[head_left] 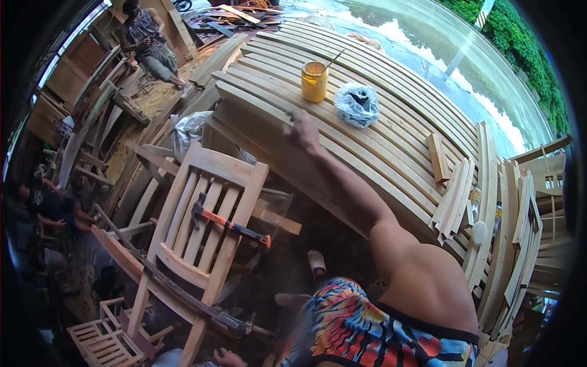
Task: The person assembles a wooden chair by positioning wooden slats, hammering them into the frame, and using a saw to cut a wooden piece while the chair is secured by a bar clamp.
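Observation:
My right hand (302, 129) reaches over the near edge of a stack of long wooden slats (391, 160), its fingers apart and nothing seen in them. Close beyond it stands a jar of yellow-orange paste (314, 88) with a thin stick leaning out. To the jar's right sits a clear plastic bag (357, 105) with something dark inside. At the lower edge my left hand (228, 358) shows partly, fingers loosely spread, below a wooden chair frame (219, 168). A claw hammer (229, 224) lies across the chair's back slats. A long metal bar clamp (177, 287) spans the chair.
A wood block (436, 158) and curved wooden pieces (454, 197) rest on the slats' right end. A silvery plastic bag (191, 131) lies behind the chair. Another slatted chair (107, 342) stands lower left. One person (150, 46) sits at upper left; another is at far left.

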A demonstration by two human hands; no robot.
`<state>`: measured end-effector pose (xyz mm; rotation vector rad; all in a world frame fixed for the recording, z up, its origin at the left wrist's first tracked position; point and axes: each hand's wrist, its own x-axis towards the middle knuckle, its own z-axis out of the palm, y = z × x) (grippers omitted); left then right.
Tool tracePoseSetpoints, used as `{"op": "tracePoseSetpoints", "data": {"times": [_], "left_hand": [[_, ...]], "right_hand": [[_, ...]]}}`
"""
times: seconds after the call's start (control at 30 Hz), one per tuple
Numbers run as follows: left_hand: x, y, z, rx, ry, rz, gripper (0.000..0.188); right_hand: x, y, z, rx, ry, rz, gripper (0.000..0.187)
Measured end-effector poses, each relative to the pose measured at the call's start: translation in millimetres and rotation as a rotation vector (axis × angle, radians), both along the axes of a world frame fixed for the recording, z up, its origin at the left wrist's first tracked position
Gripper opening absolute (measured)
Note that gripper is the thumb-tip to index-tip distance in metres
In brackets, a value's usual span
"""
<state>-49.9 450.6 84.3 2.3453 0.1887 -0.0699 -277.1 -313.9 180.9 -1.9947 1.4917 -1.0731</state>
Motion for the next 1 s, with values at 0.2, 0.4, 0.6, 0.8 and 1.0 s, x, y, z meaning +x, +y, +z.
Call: {"op": "tracePoseSetpoints", "data": {"times": [0.2, 0.4, 0.6, 0.8, 1.0], "left_hand": [[-45, 1, 19, 0.176, 0.033, 0.139, 0.042], [-59, -54, 56, 0.051, 0.163, 0.237, 0.041], [-40, -52, 43, 0.238, 0.026, 0.061, 0.042], [-44, -59, 33, 0.309, -0.045, -0.086, 0.041], [-38, -39, -8, 0.311, -0.096, -0.101, 0.042]], "right_hand": [[-184, -127, 27, 0.043, 0.435, -0.410, 0.018], [-238, -160, -18, 0.285, 0.620, -0.060, 0.021], [-213, -146, -9, 0.179, 0.681, -0.142, 0.045], [-209, -149, -4, 0.241, 0.760, -0.105, 0.046], [-197, -157, -9, 0.229, 0.691, 0.000, 0.039]]}}
